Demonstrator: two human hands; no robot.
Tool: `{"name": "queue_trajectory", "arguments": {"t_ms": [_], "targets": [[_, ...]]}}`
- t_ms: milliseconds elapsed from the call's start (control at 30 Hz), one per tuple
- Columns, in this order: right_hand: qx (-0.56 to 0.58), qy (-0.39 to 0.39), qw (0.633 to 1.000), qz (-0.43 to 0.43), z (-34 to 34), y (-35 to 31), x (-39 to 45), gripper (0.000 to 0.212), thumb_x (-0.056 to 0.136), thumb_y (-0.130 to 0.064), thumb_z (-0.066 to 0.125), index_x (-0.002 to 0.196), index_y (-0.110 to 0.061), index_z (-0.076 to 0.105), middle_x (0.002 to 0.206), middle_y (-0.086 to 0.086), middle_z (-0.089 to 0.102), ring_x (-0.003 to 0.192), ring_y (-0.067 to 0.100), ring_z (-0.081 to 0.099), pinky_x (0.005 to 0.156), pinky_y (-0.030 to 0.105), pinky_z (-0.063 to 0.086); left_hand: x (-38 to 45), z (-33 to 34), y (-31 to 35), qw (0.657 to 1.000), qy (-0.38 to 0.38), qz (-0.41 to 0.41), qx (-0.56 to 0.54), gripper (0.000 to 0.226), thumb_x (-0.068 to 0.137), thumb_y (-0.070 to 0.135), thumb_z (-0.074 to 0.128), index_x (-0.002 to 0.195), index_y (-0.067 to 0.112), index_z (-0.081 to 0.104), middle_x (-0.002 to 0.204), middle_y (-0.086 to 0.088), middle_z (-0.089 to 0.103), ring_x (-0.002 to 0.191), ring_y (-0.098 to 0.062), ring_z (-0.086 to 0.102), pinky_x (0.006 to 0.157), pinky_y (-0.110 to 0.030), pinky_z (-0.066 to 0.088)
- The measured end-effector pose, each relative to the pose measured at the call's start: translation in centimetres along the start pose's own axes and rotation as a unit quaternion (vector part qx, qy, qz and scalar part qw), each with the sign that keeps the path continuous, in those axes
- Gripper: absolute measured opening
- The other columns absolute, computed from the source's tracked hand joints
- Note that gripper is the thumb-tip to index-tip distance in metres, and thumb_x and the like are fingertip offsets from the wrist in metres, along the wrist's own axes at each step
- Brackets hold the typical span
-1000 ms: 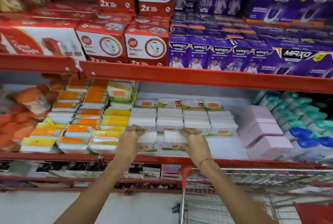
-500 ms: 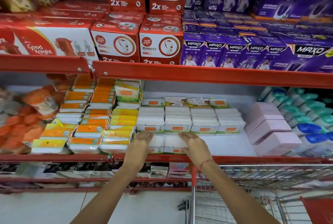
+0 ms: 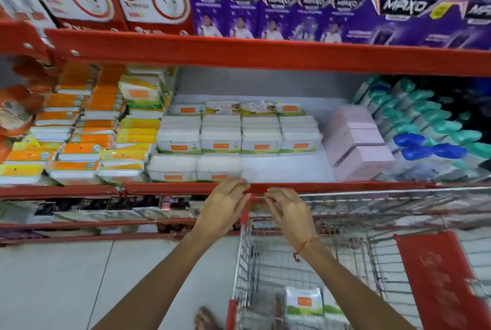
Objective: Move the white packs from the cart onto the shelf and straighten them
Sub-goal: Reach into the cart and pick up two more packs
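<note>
Hands, left point(image 3: 221, 207) and right point(image 3: 289, 211), off 2 front packs point(image 3: 195, 167) since earlier, loosely open, empty, at shelf edge point(image 3: 345, 186)

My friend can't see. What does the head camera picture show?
Two empty hands, left hand and right hand, hover at the red shelf edge above a wire cart. White packs sit in rows on the shelf; another white pack lies in the cart.

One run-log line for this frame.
stage: between packs | left hand: empty, off shelf | right hand: empty, over cart | front-row white packs: two | cart pack: waiting
</note>
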State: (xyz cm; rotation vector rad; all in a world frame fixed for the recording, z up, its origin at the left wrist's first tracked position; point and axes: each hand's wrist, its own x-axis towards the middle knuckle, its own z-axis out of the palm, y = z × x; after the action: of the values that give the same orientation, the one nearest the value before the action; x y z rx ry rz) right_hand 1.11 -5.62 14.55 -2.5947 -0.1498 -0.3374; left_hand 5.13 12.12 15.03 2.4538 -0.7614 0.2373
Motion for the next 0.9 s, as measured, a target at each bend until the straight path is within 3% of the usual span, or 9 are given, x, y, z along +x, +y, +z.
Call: {"name": "queue_trajectory", "arguments": {"t_ms": [100, 300, 400, 567, 767, 833, 900], "targets": [[-0.015, -0.055, 0.997, 0.054, -0.3, 4.7, -3.2, 0.013, 0.083, -0.01, 0.068, 0.095, -0.012, 0.071, 0.096, 0.007, 0.072, 0.088, 0.023, 0.066, 0.07, 0.031, 0.058, 0.1, 3.9, 2.7, 0.999, -0.03, -0.004, -0.027, 0.033, 0.092, 0.027, 0.043, 0.101, 0.009, 0.069, 0.105, -0.006, 0.07, 0.102, -0.018, 0.06, 0.101, -0.027, 0.037], [-0.074, -0.272, 0.949, 0.143, 0.3, 13.6, -9.8, 0.026, 0.093, -0.018, 0.054, 0.118, -0.012, 0.06, 0.122, 0.008, 0.061, 0.111, 0.027, 0.055, 0.092, 0.038, 0.049, -1.7, 12.4, 6.6, 0.984, -0.17, -0.03, -0.041, 0.043, 0.092, 0.032, 0.034, 0.101, 0.007, 0.069, 0.106, -0.008, 0.069, 0.101, -0.024, 0.061, 0.094, -0.029, 0.042], [-0.099, -0.395, 0.896, 0.178, 0.9, 17.5, -13.4, 0.037, 0.094, -0.023, 0.053, 0.13, -0.015, 0.048, 0.132, 0.006, 0.054, 0.12, 0.024, 0.05, 0.096, 0.034, 0.046, -3.3, 17.3, 7.7, 0.956, -0.28, -0.066, -0.054, 0.05, 0.092, 0.038, 0.029, 0.108, 0.009, 0.066, 0.114, -0.009, 0.065, 0.108, -0.027, 0.058, 0.095, -0.04, 0.048], [-0.107, -0.483, 0.841, 0.22, 2.6, 22.7, -18.2, 0.062, 0.087, -0.025, 0.062, 0.14, -0.011, 0.033, 0.144, 0.009, 0.04, 0.131, 0.024, 0.04, 0.106, 0.033, 0.04, -5.8, 24.0, 8.6, 0.896, -0.429, -0.115, -0.015, 0.037, 0.096, 0.028, 0.046, 0.127, 0.008, 0.052, 0.134, -0.009, 0.052, 0.124, -0.025, 0.046, 0.102, -0.037, 0.042], [-0.142, -0.556, 0.793, 0.204, 4.7, 26.2, -21.9, 0.102, 0.077, -0.029, 0.073, 0.146, -0.005, 0.002, 0.157, 0.014, 0.006, 0.144, 0.029, 0.006, 0.118, 0.04, 0.013, -9.7, 29.7, 9.8, 0.829, -0.543, -0.131, 0.031, 0.07, 0.082, 0.036, 0.067, 0.137, 0.007, 0.036, 0.143, -0.013, 0.041, 0.129, -0.03, 0.041, 0.109, -0.04, 0.038], [-0.13, -0.532, 0.808, 0.216, 5.4, 26.8, -22.7, 0.092, 0.076, -0.027, 0.074, 0.145, -0.008, 0.016, 0.153, 0.017, 0.02, 0.141, 0.031, 0.021, 0.116, 0.043, 0.027, -10.6, 30.9, 10.3, 0.815, -0.565, -0.121, 0.045, 0.085, 0.077, 0.034, 0.072, 0.143, 0.005, 0.026, 0.149, -0.015, 0.034, 0.132, -0.033, 0.038, 0.112, -0.04, 0.035], [-0.091, -0.473, 0.84, 0.25, 5.7, 27.2, -23.1, 0.067, 0.074, -0.021, 0.075, 0.128, -0.009, 0.036, 0.134, 0.015, 0.047, 0.118, 0.028, 0.051, 0.096, 0.037, 0.051, -11.0, 31.4, 10.7, 0.814, -0.563, -0.134, 0.048, 0.087, 0.075, 0.027, 0.075, 0.142, 0.005, 0.024, 0.148, -0.016, 0.037, 0.128, -0.033, 0.044, 0.106, -0.041, 0.043]]}}
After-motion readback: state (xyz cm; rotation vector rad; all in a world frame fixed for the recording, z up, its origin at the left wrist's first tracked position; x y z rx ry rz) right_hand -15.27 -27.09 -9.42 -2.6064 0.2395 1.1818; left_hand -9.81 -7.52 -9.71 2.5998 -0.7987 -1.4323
